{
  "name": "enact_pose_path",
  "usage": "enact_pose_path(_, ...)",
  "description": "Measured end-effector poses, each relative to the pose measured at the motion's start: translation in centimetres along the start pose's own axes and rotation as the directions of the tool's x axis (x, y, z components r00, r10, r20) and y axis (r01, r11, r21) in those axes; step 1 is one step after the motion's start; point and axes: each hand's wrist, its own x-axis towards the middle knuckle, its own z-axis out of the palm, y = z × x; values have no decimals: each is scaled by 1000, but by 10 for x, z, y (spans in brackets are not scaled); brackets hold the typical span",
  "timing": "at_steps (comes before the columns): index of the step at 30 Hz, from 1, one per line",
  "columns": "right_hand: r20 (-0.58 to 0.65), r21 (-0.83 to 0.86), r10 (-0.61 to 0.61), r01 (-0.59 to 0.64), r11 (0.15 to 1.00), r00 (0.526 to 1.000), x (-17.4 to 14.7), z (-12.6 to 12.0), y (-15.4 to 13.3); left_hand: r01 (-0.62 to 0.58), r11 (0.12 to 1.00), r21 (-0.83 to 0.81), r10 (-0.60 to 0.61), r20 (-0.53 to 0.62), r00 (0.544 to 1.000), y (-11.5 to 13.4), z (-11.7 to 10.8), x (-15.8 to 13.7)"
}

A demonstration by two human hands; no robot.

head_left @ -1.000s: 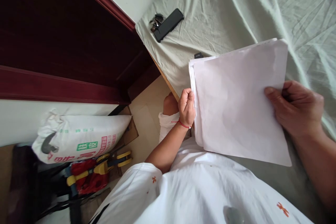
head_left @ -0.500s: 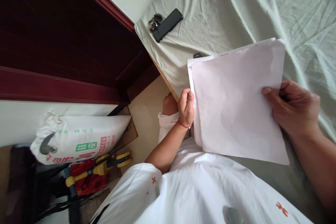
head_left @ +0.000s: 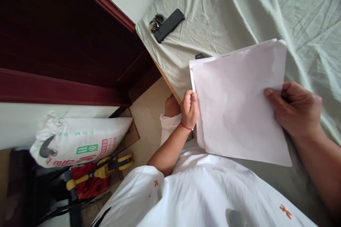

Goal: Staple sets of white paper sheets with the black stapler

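A small stack of white paper sheets is held up in front of my body, its top sheet nearly blank. The sheets are not quite aligned; others show along the left and top edges, with a bit of small print at the top. My left hand, with a red cord at the wrist, is closed on the left edge. My right hand pinches the right edge, thumb lying on top and fingers hidden behind. A small black object, too covered to name, pokes out beyond the upper left corner.
Pale green cloth covers the bed or table beneath the papers. A black phone lies near its far left corner, beside a bunch of keys. On the floor at left are a white printed sack and a yellow-and-black wheeled item.
The papers and my right hand have shifted very slightly left. Both hands keep the same hold.
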Motion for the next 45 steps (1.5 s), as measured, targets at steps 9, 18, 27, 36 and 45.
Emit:
enact_pose_path(9, 0, -101, -20, 20, 995, 1000, 2, -3, -11, -14, 1000, -7, 14, 18, 1000, 1, 0, 1)
enact_pose_path(18, 18, -94, -5, 7, 996, 1000, 1, -4, -6, -5, 1000, -20, 5, 6, 1000, 1, 0, 0)
enact_pose_path(27, 5, -81, -25, 25, 996, 1000, 2, -3, -9, -42, 999, -23, 43, 21, 999, 0, 0, 1)
enact_pose_path(36, -110, -5, -87, 87, 996, 990, 1, 5, -3, -44, 998, 43, 44, -5, 999, 0, -1, 1)
enact_pose_path(45, -142, 114, -82, 98, 989, 986, -2, 5, 7, -20, 1000, 16, 20, -16, 1000, 0, -1, 0)
